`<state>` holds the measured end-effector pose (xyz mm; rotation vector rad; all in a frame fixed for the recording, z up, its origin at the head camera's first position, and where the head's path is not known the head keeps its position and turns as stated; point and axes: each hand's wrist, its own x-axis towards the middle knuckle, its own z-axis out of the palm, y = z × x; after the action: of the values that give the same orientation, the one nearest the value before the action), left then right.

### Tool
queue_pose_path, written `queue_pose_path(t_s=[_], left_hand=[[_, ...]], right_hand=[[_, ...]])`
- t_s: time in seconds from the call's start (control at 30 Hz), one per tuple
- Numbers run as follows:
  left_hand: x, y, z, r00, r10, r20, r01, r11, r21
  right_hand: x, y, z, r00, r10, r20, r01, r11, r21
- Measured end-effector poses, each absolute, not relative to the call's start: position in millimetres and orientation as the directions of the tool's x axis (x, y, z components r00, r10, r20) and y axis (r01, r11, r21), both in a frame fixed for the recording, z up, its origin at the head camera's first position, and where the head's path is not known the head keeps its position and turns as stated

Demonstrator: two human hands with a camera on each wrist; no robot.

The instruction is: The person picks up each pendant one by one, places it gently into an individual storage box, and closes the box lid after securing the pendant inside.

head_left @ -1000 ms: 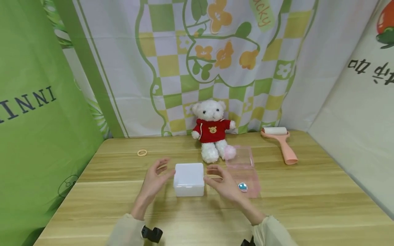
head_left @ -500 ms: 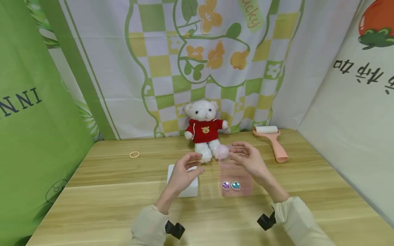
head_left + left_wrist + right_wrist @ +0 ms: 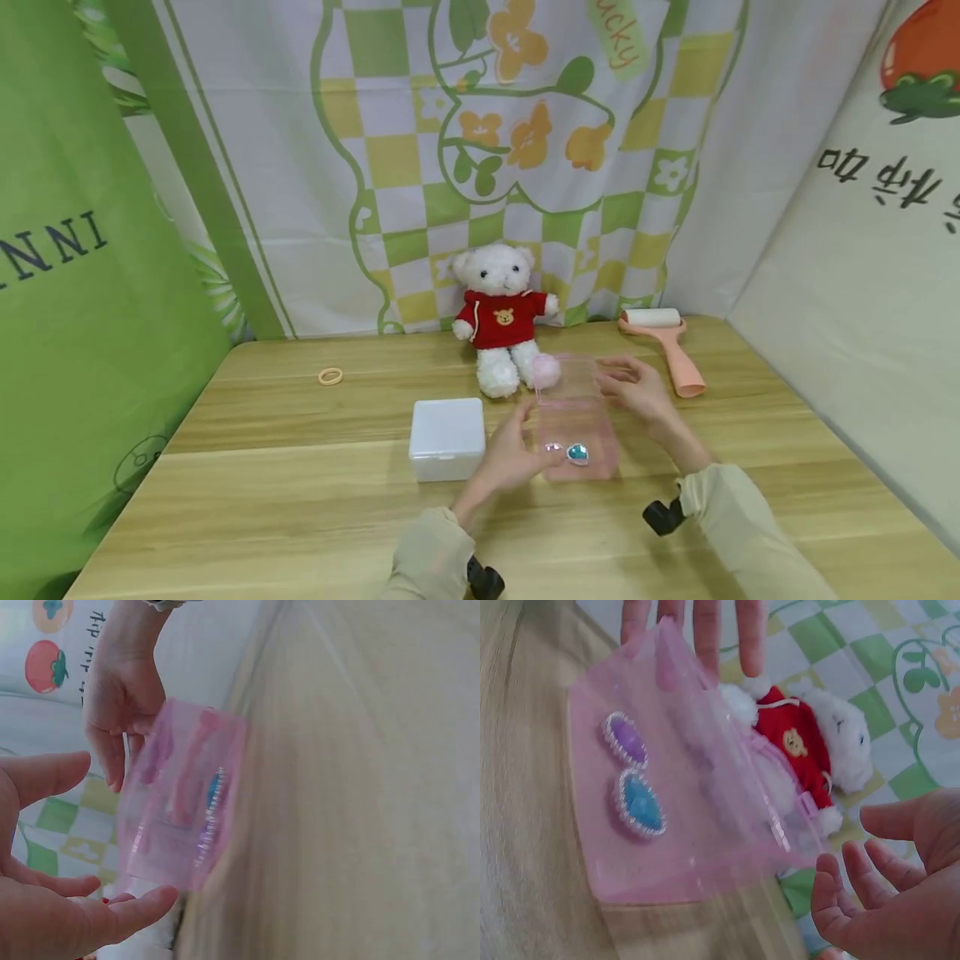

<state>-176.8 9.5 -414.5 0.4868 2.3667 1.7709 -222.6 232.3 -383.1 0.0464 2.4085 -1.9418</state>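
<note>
A clear pink plastic box stands on the table with its lid raised. Inside lie a blue gem ornament and a purple one, both edged with small pearls. My left hand is at the box's left side, fingers spread, partly covering the purple ornament in the head view. At the right of the raised lid is my right hand, its fingers loosely bent. Whether either hand touches the box is hard to tell. A closed white box sits left of my left hand.
Behind the pink box sits a white teddy bear in a red hoodie, a pink pompom at its foot. A peach-handled lint roller lies back right. A small yellowish ring lies back left. Curtains hang around the table.
Both hands have left the white box and moved right to the pink box. In the last half second my left hand came down to its left side and my right hand shifted slightly right.
</note>
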Motion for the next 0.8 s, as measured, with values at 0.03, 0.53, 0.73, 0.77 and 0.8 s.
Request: queue_pose_path(t_s=[0.03, 0.53, 0.73, 0.77, 0.8], left_hand=[[-177.2, 10.6, -417.3, -0.941, 0.334, 0.062, 0.151, 0.25, 0.956], [-178.4, 15.4, -428.8, -0.941, 0.33, -0.073, -0.013, 0.179, 0.984], [-179.0, 15.1, -429.9, -0.943, 0.326, -0.07, -0.013, 0.172, 0.985], [-179.0, 15.0, -429.9, -0.943, 0.325, -0.071, -0.014, 0.173, 0.985], [-178.9, 14.9, -430.0, -0.943, 0.324, -0.07, -0.013, 0.173, 0.985]], right_hand=[[-224.3, 234.1, -385.7, -0.998, 0.009, -0.07, 0.07, 0.216, -0.974], [-237.8, 238.0, -408.5, -0.984, -0.004, -0.18, 0.176, 0.188, -0.966], [-238.1, 236.6, -406.2, -0.982, -0.001, -0.187, 0.184, 0.153, -0.971], [-238.0, 236.2, -405.0, -0.982, 0.002, -0.186, 0.185, 0.144, -0.972], [-237.6, 236.3, -403.9, -0.982, 0.0, -0.187, 0.185, 0.136, -0.973]])
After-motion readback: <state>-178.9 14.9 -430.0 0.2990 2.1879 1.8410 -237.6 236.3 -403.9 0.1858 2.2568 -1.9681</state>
